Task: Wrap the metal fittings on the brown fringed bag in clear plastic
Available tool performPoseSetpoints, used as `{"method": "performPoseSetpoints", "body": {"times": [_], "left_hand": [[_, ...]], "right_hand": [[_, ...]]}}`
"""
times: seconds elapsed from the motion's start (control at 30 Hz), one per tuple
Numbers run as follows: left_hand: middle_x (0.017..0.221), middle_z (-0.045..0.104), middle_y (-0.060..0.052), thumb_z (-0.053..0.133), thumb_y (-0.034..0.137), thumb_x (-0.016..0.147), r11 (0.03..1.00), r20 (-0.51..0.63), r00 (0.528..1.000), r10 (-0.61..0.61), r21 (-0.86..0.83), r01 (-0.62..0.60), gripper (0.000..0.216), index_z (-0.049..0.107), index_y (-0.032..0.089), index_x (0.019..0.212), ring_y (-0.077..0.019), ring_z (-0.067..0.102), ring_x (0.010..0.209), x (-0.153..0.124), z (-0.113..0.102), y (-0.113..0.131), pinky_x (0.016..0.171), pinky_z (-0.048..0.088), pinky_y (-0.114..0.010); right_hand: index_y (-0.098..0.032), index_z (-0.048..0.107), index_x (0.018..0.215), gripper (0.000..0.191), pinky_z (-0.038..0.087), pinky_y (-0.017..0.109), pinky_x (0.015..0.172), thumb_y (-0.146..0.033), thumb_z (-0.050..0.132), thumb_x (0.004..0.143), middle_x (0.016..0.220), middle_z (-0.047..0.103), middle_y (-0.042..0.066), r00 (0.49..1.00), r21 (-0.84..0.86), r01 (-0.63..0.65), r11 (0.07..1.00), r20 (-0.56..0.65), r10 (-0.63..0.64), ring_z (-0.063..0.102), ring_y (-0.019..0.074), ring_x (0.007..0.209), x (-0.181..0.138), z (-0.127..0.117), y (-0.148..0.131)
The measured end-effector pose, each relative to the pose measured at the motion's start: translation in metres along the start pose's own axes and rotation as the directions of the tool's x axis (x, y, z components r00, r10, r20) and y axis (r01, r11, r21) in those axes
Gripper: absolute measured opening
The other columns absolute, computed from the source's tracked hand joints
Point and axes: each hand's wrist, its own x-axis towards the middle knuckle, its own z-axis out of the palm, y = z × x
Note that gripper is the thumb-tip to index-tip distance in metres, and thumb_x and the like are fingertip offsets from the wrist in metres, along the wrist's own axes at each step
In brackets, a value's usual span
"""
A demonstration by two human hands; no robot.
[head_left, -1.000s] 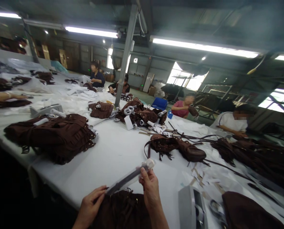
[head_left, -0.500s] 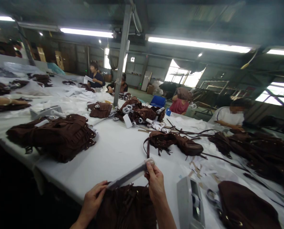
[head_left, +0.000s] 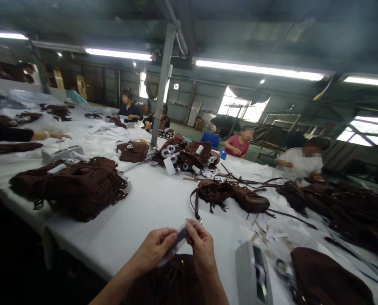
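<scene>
My left hand (head_left: 155, 248) and my right hand (head_left: 201, 250) are close together at the bottom centre, both pinching a dark strap wrapped in clear plastic (head_left: 179, 237). Only a short piece of the strap shows between the fingers. Below the hands lies a brown fringed bag (head_left: 173, 284) at the near edge of the white table (head_left: 157, 199). A grey tape dispenser (head_left: 252, 273) stands just right of my right hand.
Brown fringed bags are piled at left (head_left: 71, 186), mid-table (head_left: 233, 195) and right (head_left: 332, 279). Tape rolls (head_left: 170, 150) and paper scraps (head_left: 265, 224) litter the table. A steel post (head_left: 162, 84) rises mid-table. Several seated people work along the far side; another person's arm (head_left: 26, 135) reaches in at left.
My left hand has slid up along the wrapped strap to meet my right hand, so the long stretch of strap between them is now short. The camera tilted down slightly.
</scene>
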Motion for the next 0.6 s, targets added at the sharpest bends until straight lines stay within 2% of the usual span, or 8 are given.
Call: {"method": "performPoseSetpoints", "body": {"times": [0.07,0.13,0.2,0.27,0.33,0.43,0.53,0.6], "left_hand": [[0.055,0.062,0.0,0.046,0.054,0.085,0.998,0.099,0.994,-0.054,-0.014,0.056,0.046,0.064,0.013,0.078,-0.012,0.053,0.045,0.007,0.009,0.007,0.043,0.04,-0.021],[0.049,0.056,0.002,0.046,0.055,0.084,0.996,0.072,0.994,-0.086,0.0,0.086,0.046,0.06,0.013,0.072,-0.0094,0.045,0.038,0.01,0.011,0.007,0.039,0.032,-0.02],[0.048,0.053,0.003,0.047,0.052,0.083,0.995,0.028,0.995,-0.099,0.034,0.098,0.043,0.058,0.014,0.068,-0.0088,0.042,0.038,0.012,0.007,0.006,0.039,0.028,-0.02],[0.046,0.05,0.004,0.048,0.049,0.083,0.992,0.019,0.995,-0.093,0.082,0.091,0.041,0.056,0.014,0.064,-0.0089,0.04,0.04,0.014,0.001,0.007,0.04,0.027,-0.02],[0.047,0.05,0.004,0.049,0.045,0.082,0.989,0.035,0.998,-0.056,0.139,0.051,0.038,0.055,0.015,0.06,-0.0096,0.042,0.043,0.016,-0.002,0.01,0.043,0.029,-0.021],[0.049,0.051,0.004,0.048,0.04,0.083,0.98,0.122,0.993,-0.004,0.199,-0.02,0.036,0.054,0.016,0.058,-0.0107,0.044,0.047,0.017,0.001,0.016,0.047,0.031,-0.021],[0.051,0.049,0.004,0.043,0.037,0.086,0.968,0.261,0.965,0.037,0.232,-0.1,0.035,0.054,0.016,0.06,-0.0107,0.043,0.05,0.017,0.003,0.021,0.049,0.031,-0.021],[0.055,0.05,0.004,0.042,0.037,0.087,0.943,0.275,0.959,0.062,0.3,-0.147,0.033,0.058,0.016,0.067,-0.011,0.043,0.053,0.016,-0.001,0.023,0.051,0.03,-0.021]], "right_hand": [[-0.014,0.071,0.086,0.037,0.033,0.024,0.05,-0.044,0.076,0.066,0.065,0.059,0.001,1.0,-0.035,-0.002,0.999,0.014,0.002,0.042,0.0102,0.054,0.0,-0.005,0.001],[-0.014,0.069,0.097,0.04,0.037,0.025,0.051,-0.045,0.069,0.072,0.068,0.061,0.002,0.999,-0.127,0.026,0.991,-0.025,-0.03,0.045,0.0117,0.055,0.0,-0.015,0.0],[-0.017,0.062,0.114,0.041,0.041,0.028,0.054,-0.04,0.061,0.079,0.083,0.065,0.005,0.986,-0.315,0.134,0.94,-0.056,-0.159,0.05,0.0141,0.059,-0.003,-0.025,-0.007],[-0.022,0.057,0.122,0.041,0.046,0.031,0.063,-0.028,0.057,0.082,0.104,0.064,0.008,0.937,-0.537,0.327,0.777,0.078,-0.341,0.055,0.0168,0.069,-0.008,-0.032,-0.017],[-0.025,0.054,0.126,0.047,0.048,0.034,0.077,-0.015,0.052,0.079,0.12,0.058,0.009,0.841,-0.652,0.536,0.537,0.354,-0.41,0.058,0.021,0.089,-0.015,-0.033,-0.026],[-0.024,0.052,0.127,0.059,0.045,0.036,0.088,-0.003,0.048,0.072,0.123,0.057,0.01,0.737,-0.698,0.675,0.24,0.627,-0.251,0.053,0.0247,0.108,-0.021,-0.024,-0.032],[-0.02,0.062,0.101,0.041,0.045,0.032,0.076,0.0,0.048,0.068,0.093,0.064,0.008,0.778,-0.775,0.629,0.069,0.626,-0.061,0.056,0.0222,0.088,-0.021,-0.015,-0.028],[-0.019,0.061,0.083,0.028,0.041,0.028,0.07,0.0,0.048,0.067,0.08,0.061,0.005,0.819,-0.816,0.573,0.08,0.572,-0.032,0.054,0.0195,0.079,-0.018,-0.014,-0.023]]}}
